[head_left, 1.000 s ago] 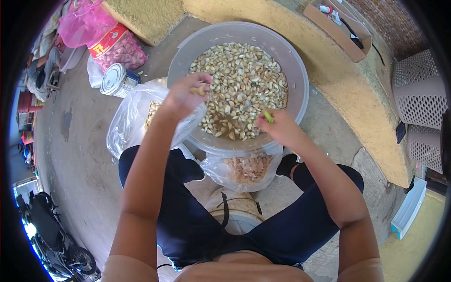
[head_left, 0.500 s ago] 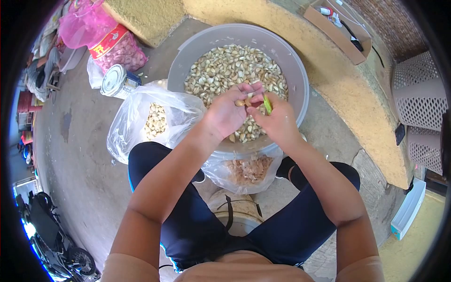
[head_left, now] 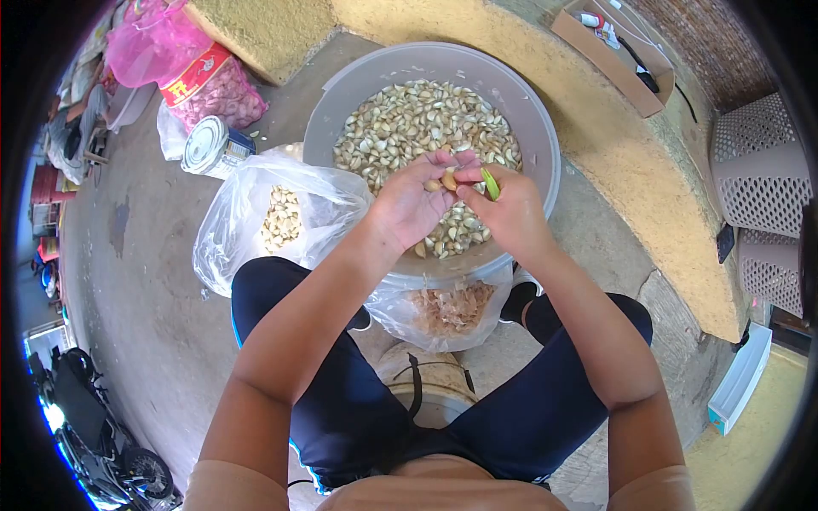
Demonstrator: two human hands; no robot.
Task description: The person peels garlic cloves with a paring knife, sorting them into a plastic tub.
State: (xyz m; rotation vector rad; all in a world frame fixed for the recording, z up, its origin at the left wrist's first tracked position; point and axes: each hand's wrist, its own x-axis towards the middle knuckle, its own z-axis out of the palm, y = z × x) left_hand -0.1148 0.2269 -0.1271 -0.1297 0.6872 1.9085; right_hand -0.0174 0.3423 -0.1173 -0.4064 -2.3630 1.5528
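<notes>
My left hand (head_left: pixel 413 203) is cupped palm up over the tub, with a few garlic cloves (head_left: pixel 449 180) held at its fingers. Beside it, my right hand (head_left: pixel 518 213) grips a small knife by its green handle (head_left: pixel 490 183); the blade is hard to make out. The right fingertips are close to the cloves. Below both hands, a wide grey tub (head_left: pixel 328 106) holds many unpeeled-looking cloves (head_left: pixel 422 123). A clear plastic bag (head_left: pixel 230 217) with pale peeled cloves (head_left: pixel 281 220) stands at the left. Papery skins (head_left: pixel 452 308) fill another bag at the tub's near side.
A lidded can (head_left: pixel 217 146) and a pink mesh sack (head_left: pixel 220 94) stand at the upper left. To the right, a low yellow ledge (head_left: pixel 630 187) carries a cardboard box (head_left: pixel 609 64). Grey perforated baskets (head_left: pixel 763 187) are at the far right; a motorcycle (head_left: pixel 94 417) is at the lower left.
My right hand has shifted slightly to the right, and the green handle has tilted. A clove now shows more plainly between the hands. My left hand stays nearly in place.
</notes>
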